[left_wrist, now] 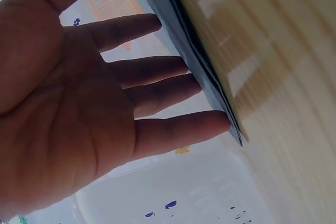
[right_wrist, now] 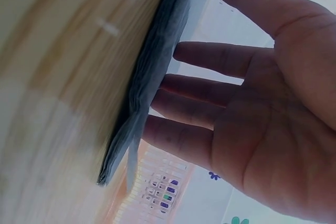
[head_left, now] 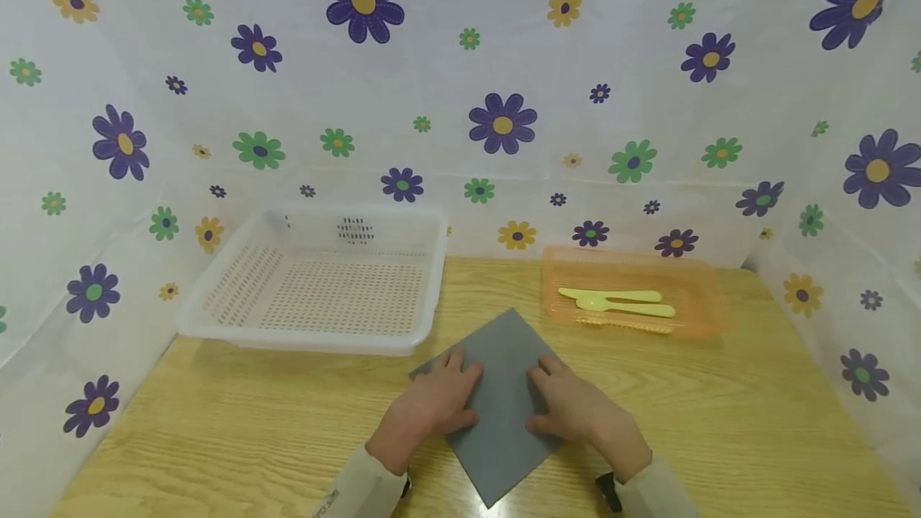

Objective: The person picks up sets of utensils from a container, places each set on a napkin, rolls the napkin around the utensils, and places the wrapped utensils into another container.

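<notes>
A flat grey square (head_left: 504, 390) lies turned cornerwise on the table in the head view, like a folded cloth or napkin. Along its edge in the right wrist view, several thin layers (right_wrist: 152, 72) show. My left hand (head_left: 435, 398) rests on its left part, fingertips pressing the top. On the right part, my right hand (head_left: 576, 406) touches it the same way. Both wrist views show spread, nearly straight fingers (left_wrist: 152, 77) with their tips on the grey surface and the palms raised off it.
A white perforated plastic basket (head_left: 316, 338) stands at the back left of the wooden table (head_left: 719, 422). At the back right is an orange basket (head_left: 708, 294) with a yellow knife (head_left: 612, 294) and a yellow spoon (head_left: 626, 308) inside. A flower-patterned curtain (head_left: 446, 78) encloses the back and sides.
</notes>
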The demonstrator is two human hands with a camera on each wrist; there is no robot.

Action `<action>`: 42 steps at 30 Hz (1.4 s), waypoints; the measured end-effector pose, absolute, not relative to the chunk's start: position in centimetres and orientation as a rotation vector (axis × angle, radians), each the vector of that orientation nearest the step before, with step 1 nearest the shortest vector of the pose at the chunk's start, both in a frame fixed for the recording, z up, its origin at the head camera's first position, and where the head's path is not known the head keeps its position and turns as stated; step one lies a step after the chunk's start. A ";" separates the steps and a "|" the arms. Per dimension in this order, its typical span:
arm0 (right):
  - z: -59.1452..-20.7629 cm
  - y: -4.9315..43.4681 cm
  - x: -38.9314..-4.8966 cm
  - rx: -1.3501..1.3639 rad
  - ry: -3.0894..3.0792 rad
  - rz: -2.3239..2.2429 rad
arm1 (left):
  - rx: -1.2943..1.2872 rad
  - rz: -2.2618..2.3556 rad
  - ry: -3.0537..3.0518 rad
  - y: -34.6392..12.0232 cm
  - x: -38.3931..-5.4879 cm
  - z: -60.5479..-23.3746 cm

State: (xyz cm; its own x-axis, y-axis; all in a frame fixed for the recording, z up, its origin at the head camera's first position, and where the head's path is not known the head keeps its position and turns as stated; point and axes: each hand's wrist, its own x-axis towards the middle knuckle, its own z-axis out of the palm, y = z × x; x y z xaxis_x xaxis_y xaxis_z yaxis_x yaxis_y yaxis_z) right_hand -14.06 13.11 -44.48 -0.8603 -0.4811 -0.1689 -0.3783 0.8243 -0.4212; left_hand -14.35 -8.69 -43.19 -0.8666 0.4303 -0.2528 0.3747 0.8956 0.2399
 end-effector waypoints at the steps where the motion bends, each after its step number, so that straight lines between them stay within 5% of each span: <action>1: -44.5 13.1 -14.1 -0.661 2.741 -0.552 | 0.600 0.261 2.765 -8.7 -14.3 -43.2; 42: -44.3 13.5 -14.6 -0.606 2.665 -0.657 | 0.540 0.210 2.835 -8.1 -13.8 -43.9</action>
State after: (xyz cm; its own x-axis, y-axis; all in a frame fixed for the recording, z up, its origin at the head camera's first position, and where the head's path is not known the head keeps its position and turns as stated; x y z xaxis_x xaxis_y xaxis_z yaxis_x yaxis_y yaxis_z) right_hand -14.61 13.54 -44.31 -0.8554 -0.4735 -0.2097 -0.3217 0.8032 -0.5013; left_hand -13.82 -8.09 -43.90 -0.9007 0.3779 -0.2141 0.3422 0.9210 0.1861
